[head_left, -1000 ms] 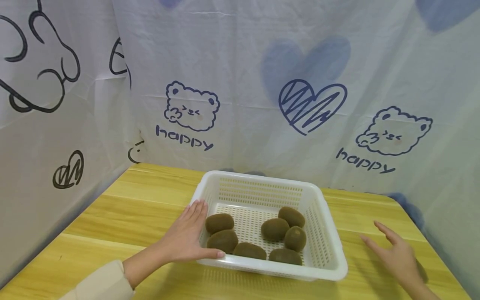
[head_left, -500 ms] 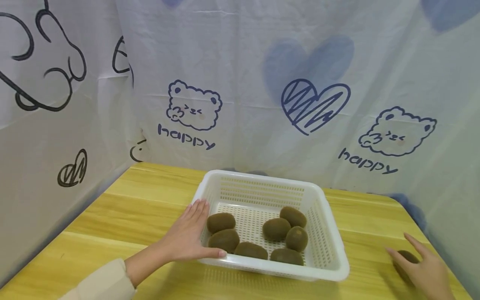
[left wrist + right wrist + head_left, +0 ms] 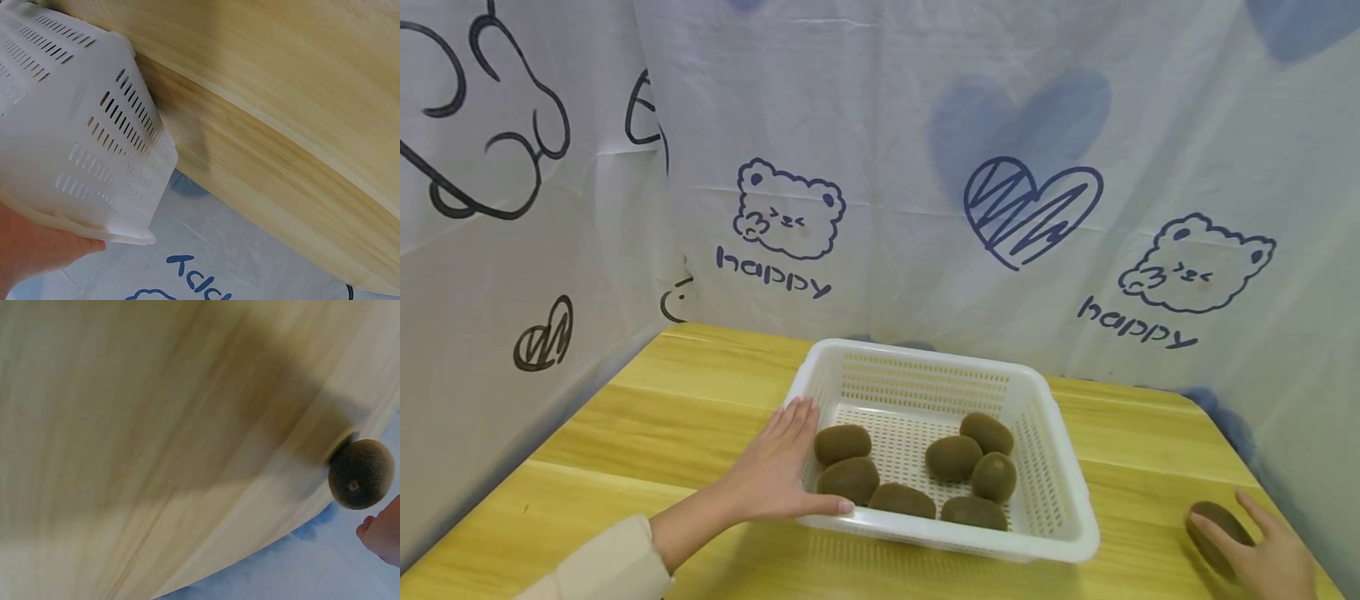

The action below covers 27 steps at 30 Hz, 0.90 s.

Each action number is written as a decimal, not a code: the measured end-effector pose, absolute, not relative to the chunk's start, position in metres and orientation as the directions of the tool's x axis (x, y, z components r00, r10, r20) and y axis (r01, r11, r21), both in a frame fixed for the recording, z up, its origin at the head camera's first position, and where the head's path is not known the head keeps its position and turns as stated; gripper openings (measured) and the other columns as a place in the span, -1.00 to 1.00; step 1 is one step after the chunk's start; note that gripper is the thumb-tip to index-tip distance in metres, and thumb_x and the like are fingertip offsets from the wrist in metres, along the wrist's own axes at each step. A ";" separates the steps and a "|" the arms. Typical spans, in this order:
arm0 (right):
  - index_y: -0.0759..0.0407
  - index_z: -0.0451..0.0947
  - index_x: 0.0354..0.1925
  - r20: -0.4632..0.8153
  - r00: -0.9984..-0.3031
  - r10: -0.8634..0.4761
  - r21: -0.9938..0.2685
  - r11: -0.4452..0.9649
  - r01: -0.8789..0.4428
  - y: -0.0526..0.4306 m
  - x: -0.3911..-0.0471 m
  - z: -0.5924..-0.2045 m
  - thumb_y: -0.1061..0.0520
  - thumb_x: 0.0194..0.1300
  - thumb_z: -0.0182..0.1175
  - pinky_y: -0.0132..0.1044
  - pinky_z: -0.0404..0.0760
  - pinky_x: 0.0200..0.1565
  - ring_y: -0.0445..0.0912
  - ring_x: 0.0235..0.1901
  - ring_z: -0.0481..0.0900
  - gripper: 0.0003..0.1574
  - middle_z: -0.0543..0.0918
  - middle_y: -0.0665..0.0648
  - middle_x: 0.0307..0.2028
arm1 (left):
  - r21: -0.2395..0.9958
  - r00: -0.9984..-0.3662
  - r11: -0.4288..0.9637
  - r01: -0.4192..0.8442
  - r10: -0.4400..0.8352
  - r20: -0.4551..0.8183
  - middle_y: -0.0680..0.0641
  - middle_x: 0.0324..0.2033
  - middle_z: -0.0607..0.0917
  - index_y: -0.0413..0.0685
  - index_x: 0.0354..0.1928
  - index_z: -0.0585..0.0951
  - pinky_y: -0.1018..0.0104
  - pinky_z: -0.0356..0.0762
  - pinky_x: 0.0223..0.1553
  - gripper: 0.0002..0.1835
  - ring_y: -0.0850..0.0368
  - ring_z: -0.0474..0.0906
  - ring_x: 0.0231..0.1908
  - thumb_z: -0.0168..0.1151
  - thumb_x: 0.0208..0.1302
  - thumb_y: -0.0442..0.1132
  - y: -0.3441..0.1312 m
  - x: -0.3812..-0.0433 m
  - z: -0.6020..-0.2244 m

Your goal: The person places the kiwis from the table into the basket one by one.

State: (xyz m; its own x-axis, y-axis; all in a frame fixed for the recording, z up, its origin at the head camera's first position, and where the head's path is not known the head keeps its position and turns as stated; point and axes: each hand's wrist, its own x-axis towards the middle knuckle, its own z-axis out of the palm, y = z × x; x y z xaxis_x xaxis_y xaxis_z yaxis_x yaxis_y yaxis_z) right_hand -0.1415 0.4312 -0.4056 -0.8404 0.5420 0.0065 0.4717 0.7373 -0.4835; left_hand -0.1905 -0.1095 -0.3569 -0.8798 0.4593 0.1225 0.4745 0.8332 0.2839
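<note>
My left hand (image 3: pixel 782 475) rests with straight fingers on the left rim of a white plastic basket (image 3: pixel 962 546), its thumb lying along the front rim. Brown kiwis (image 3: pixel 953 459) lie inside, some grouped by the left wall and front, others toward the right. In the left wrist view, fingers touch the rim of the slotted basket (image 3: pixel 69 125). At the table's right side, my right hand (image 3: pixel 1277 558) is spread around a single kiwi (image 3: pixel 1223 529), thumb in front. The right wrist view has that kiwi (image 3: pixel 361 475) with a visible gap to the fingers (image 3: pixel 384 534).
The yellow wood-grain table (image 3: pixel 700 417) carries the basket near its middle. Behind it hangs a pale cloth (image 3: pixel 895 275) printed with bears and hearts. Another cloth wall (image 3: pixel 467 317) stands along the left edge.
My right hand has moved right and toward me, reaching the lone kiwi, which was mostly hidden behind it before. My left hand and the basket have kept their places.
</note>
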 end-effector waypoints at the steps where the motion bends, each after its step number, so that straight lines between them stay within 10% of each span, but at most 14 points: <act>1: 0.48 0.03 0.31 0.003 -0.838 0.546 -0.479 0.736 0.478 0.432 -0.141 -0.407 -0.36 0.15 0.14 0.05 0.48 -0.30 0.17 -0.58 0.43 0.17 0.56 0.37 -0.53 | 0.283 -0.879 0.833 0.476 0.461 0.123 -0.39 0.39 -0.03 -0.42 0.37 0.00 -0.08 -0.12 0.42 0.33 -0.26 -0.16 0.41 0.09 -0.17 0.56 -0.109 -0.191 -0.357; 5: 0.47 0.05 0.31 -0.035 -0.820 0.572 -0.472 0.713 0.518 0.437 -0.140 -0.414 -0.42 0.12 0.12 -0.21 0.36 -0.52 -0.04 -0.74 0.23 0.20 0.45 0.25 -0.75 | 0.284 -0.878 0.832 0.477 0.463 0.120 -0.40 0.38 -0.03 -0.42 0.37 0.00 -0.08 -0.12 0.41 0.33 -0.27 -0.15 0.41 0.08 -0.16 0.56 -0.109 -0.190 -0.356; 8: 0.48 0.03 0.31 -0.079 -0.814 0.576 -0.478 0.694 0.538 0.440 -0.141 -0.417 -0.42 0.12 0.12 0.04 0.53 -0.24 0.31 -0.40 0.48 0.21 0.61 0.49 -0.28 | 0.290 -0.878 0.830 0.477 0.463 0.120 -0.40 0.38 -0.03 -0.43 0.37 0.00 -0.09 -0.13 0.41 0.33 -0.27 -0.15 0.41 0.10 -0.16 0.55 -0.110 -0.190 -0.356; 12: 0.50 -0.01 0.31 -0.125 -0.822 0.556 -0.451 0.706 0.546 0.442 -0.141 -0.418 -0.40 0.15 0.08 0.24 0.25 0.16 0.47 0.17 0.16 0.20 0.14 0.61 0.20 | 0.294 -0.879 0.829 0.476 0.463 0.117 -0.39 0.39 -0.03 -0.42 0.37 0.00 -0.09 -0.13 0.42 0.33 -0.27 -0.16 0.41 0.10 -0.16 0.54 -0.110 -0.190 -0.356; 27: 0.54 0.07 0.25 -0.199 -0.799 0.568 -0.349 0.721 0.599 0.452 -0.143 -0.428 -0.40 0.18 0.04 0.20 0.44 0.00 0.42 -0.04 0.37 0.15 0.19 0.63 0.17 | 0.300 -0.880 0.828 0.473 0.463 0.110 -0.39 0.39 -0.02 -0.42 0.37 0.01 -0.09 -0.12 0.41 0.33 -0.27 -0.15 0.41 0.10 -0.17 0.55 -0.110 -0.191 -0.355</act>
